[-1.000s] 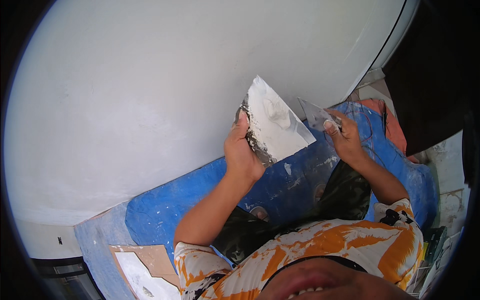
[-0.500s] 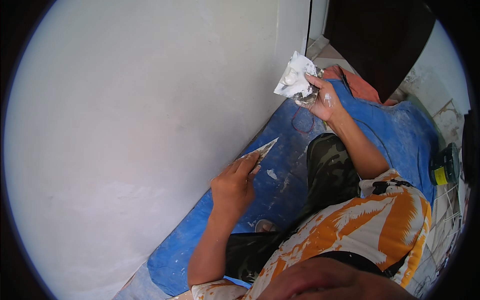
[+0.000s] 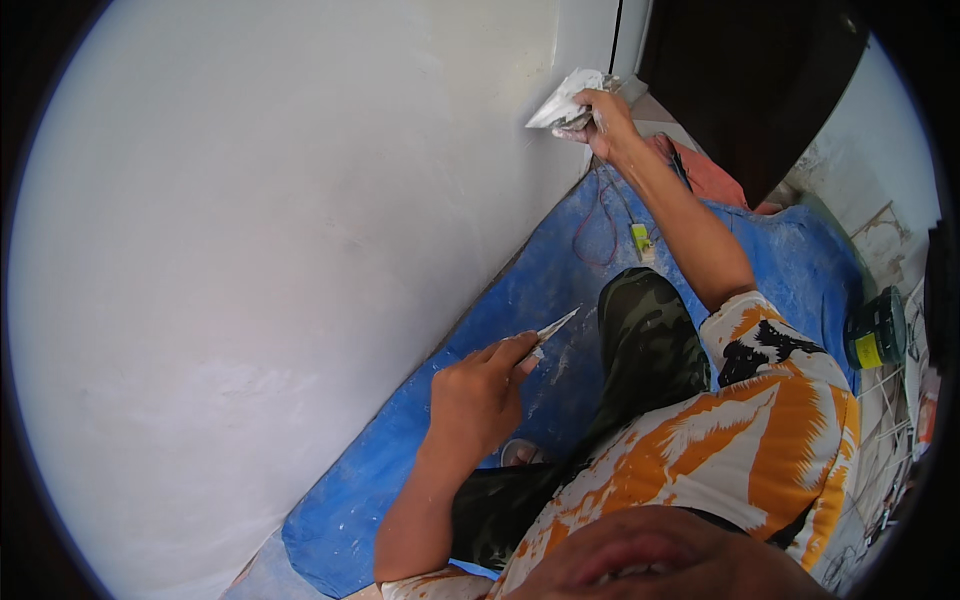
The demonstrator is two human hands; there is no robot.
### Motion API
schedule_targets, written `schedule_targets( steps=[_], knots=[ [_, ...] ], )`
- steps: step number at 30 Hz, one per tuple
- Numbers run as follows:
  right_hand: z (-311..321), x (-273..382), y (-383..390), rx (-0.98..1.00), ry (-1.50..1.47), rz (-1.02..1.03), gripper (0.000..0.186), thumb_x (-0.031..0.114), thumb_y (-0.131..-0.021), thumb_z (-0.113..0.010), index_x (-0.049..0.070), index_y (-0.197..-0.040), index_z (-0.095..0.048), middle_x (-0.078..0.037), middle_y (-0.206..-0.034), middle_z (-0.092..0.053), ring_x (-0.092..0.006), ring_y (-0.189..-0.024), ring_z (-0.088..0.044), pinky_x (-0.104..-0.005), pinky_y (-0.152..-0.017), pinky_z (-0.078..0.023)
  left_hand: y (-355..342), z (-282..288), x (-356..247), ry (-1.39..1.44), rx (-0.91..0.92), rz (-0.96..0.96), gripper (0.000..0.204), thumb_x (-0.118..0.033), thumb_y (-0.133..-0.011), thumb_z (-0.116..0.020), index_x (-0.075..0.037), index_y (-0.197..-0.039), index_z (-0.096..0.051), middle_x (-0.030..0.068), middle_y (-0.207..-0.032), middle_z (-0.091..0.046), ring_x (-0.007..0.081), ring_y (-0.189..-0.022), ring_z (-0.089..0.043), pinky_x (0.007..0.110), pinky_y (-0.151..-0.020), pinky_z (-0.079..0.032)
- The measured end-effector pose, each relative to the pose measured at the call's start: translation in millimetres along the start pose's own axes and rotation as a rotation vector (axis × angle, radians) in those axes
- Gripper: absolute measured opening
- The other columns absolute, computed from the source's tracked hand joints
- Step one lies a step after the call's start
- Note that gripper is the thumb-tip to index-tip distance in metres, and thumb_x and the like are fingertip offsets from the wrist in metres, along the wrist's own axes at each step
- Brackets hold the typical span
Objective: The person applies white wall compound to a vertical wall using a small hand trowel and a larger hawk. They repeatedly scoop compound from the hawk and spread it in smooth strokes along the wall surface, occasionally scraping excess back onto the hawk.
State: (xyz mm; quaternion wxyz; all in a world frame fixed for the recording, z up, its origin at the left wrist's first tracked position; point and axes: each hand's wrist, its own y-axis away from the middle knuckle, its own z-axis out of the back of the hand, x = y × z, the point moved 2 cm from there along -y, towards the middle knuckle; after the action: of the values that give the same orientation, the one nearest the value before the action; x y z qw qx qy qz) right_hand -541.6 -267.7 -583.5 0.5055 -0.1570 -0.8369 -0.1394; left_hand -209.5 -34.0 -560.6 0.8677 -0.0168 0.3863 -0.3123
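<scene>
My right hand (image 3: 608, 122) is stretched out at the far side, fingers wrapped round a wide putty knife (image 3: 562, 102) whose blade is coated with white putty. Its blade edge is at the pale wall (image 3: 300, 250); I cannot tell whether it touches. Nearer to me, my left hand (image 3: 472, 402) grips a second putty knife (image 3: 556, 326), seen nearly edge-on, with white smears on it. That blade points away to the right, over the blue sheet (image 3: 545, 385). The left knife's handle is hidden in my fingers.
The blue sheet runs along the wall's foot, beneath my bent legs in camouflage trousers (image 3: 655, 330). A thin cord and a small yellow-green item (image 3: 641, 238) lie on it. To the right stands a dark green bucket (image 3: 876, 330). A dark panel (image 3: 750, 90) rises at the back.
My right hand has moved away and left to the wall, turning its putty-loaded knife. My left hand has shifted slightly right and nearer, its blade turned more edge-on.
</scene>
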Motion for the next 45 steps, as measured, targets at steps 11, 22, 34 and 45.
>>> schedule_targets(
  steps=[11, 22, 34, 45],
  knots=[
    [-26.8, 31.4, -71.8, -0.133, 0.183, 0.006, 0.029, 0.013, -0.089, -0.054, -0.001, -0.114, -0.052, -0.018, -0.106, -0.060, -0.0362, -0.088, -0.066, -0.0532, -0.068, -0.060, 13.2, 6.5, 2.0, 0.027, 0.153, -0.066, 0.021, -0.021, -0.097, -0.057, -0.011, -0.111, -0.068, 0.0126, -0.092, -0.072, 0.0328, -0.077, -0.069, 0.041, -0.065, -0.054],
    [-216.8, 320.1, -10.0, -0.036, 0.666, 0.624, 0.042, 0.024, -0.097, -0.045, -0.010, -0.120, -0.048, -0.026, -0.103, -0.060, -0.0398, -0.085, -0.065, -0.0551, -0.076, -0.057, 21.1, 13.0, 13.3, 0.177, 0.152, -0.027, 0.024, -0.025, -0.098, -0.056, -0.009, -0.113, -0.067, 0.0153, -0.090, -0.072, 0.0353, -0.075, -0.069, 0.042, -0.065, -0.054],
    [32.3, -95.1, -3.8, -0.275, 0.105, -0.356, 0.035, 0.004, -0.081, -0.051, -0.001, -0.116, -0.054, -0.020, -0.106, -0.062, -0.0391, -0.092, -0.067, -0.0563, -0.074, -0.059, 19.4, 15.8, 13.8, 0.168, 0.227, 0.159, 0.029, -0.028, -0.099, -0.055, -0.011, -0.118, -0.066, 0.0186, -0.089, -0.070, 0.0372, -0.082, -0.069, 0.043, -0.071, -0.053],
    [-84.3, 148.8, -79.4, -0.200, 0.197, 0.194, 0.027, 0.012, -0.087, -0.052, 0.003, -0.113, -0.052, -0.016, -0.107, -0.058, -0.0320, -0.096, -0.061, -0.0523, -0.073, -0.057, 29.7, 1.8, 42.0, 0.327, 0.186, 0.110, 0.030, -0.030, -0.100, -0.054, -0.011, -0.119, -0.066, 0.0208, -0.086, -0.069, 0.0393, -0.083, -0.068, 0.043, -0.072, -0.052]
  ],
)
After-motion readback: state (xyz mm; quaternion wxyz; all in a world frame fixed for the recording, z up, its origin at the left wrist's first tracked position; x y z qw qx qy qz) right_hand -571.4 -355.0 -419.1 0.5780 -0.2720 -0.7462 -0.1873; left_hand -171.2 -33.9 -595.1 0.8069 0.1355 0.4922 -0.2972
